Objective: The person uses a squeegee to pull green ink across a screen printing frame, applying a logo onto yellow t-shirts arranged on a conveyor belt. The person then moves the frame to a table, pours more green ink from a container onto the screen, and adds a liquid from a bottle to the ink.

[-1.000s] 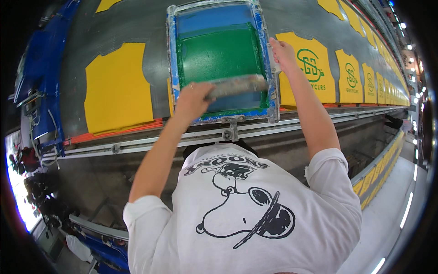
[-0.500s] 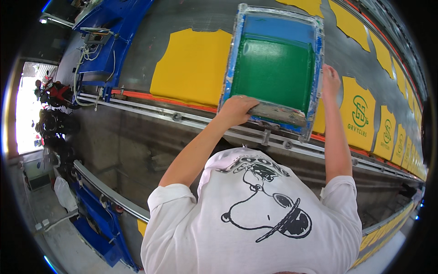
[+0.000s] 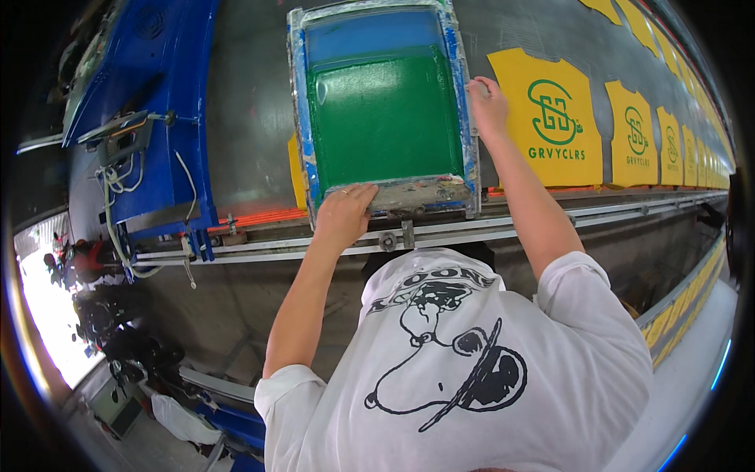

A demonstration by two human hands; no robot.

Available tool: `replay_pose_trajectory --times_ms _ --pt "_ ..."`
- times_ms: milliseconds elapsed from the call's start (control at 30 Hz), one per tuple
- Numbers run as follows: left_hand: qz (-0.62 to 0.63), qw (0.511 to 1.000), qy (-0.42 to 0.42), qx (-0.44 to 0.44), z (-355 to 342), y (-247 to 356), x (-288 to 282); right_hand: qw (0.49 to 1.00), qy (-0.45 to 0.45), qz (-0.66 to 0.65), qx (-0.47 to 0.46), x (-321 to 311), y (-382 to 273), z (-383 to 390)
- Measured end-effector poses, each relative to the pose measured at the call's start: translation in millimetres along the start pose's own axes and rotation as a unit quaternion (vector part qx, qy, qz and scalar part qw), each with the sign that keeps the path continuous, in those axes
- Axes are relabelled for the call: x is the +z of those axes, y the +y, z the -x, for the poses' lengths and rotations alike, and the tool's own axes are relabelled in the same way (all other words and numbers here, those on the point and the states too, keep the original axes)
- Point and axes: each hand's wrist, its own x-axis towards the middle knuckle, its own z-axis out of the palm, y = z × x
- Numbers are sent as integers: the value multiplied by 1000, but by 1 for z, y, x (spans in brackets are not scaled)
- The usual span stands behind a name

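Note:
A screen-printing frame (image 3: 462, 102) with ink-stained edges lies over the long dark table. Its mesh is blue at the far end and mostly covered by glossy green ink (image 3: 385, 118). My left hand (image 3: 344, 214) is closed over the frame's near left corner. On the right side rail, my right hand (image 3: 487, 106) grips with bent fingers. A yellow fabric panel (image 3: 297, 169) shows as a strip past the frame's left edge; the rest is hidden underneath. Just right of the frame lies a yellow shirt panel (image 3: 586, 102) bearing a green printed design.
Several more printed yellow panels (image 3: 631, 134) run along the table to the right. A metal rail (image 3: 550, 214) follows the table's near edge. Blue machinery (image 3: 169, 102) with hanging cables stands at left. Motorcycles (image 3: 102, 315) are parked near a bright doorway.
The frame has shifted left with both hands on it, now covering most of the blank yellow panel. More of the printed panel at its right is exposed. The view has turned.

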Motion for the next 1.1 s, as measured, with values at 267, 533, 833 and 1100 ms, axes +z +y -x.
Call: replay_pose_trajectory --times_ms 267,533,833,1100 --pt "-10 1000 17 7 -104 -60 -52 998 8 68 -1 18 5 11" --pt "-38 998 -46 -2 -234 -137 -90 997 -12 50 65 16 -21 23" --pt "-99 979 -160 -76 -271 -154 -118 968 51 209 -129 17 -33 -12" --pt "-142 980 -113 -77 -277 -173 -109 811 -260 424 -308 89 -122 -102"
